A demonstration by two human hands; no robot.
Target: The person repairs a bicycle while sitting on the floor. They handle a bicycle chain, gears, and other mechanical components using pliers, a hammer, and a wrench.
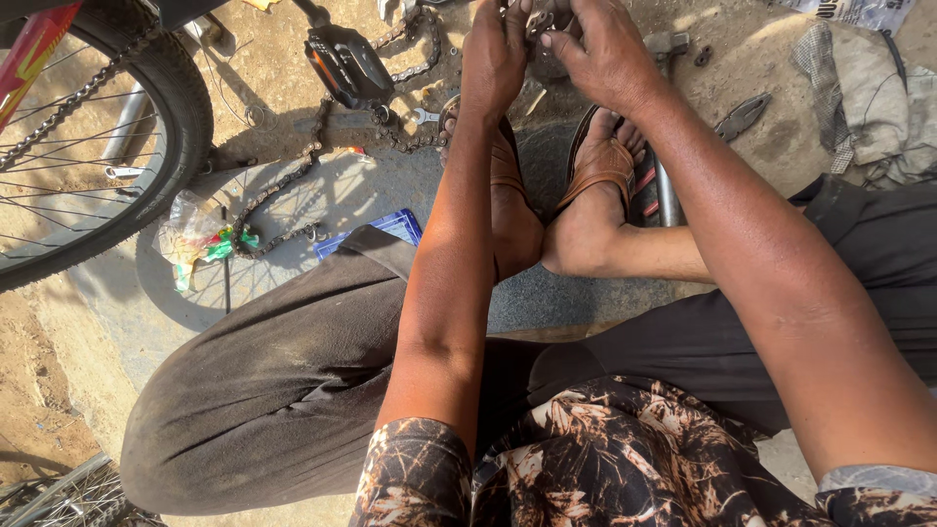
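Observation:
My left hand (495, 54) and my right hand (597, 49) meet at the top edge of the head view, fingers pinched together on a small dark metal part (538, 21), partly cut off by the frame. Both forearms stretch forward over my knees and sandalled feet (547, 195). A loose bicycle chain (293, 181) runs across the ground from under the black pedal (348, 63) toward the lower left, well apart from my hands.
A bicycle wheel (117, 146) with spokes fills the upper left. A crumpled plastic wrapper (195, 234) and a blue flat box (390, 229) lie by my left knee. Pliers (742, 115), a small spanner (426, 116) and a grey rag (859, 98) sit on the dirt.

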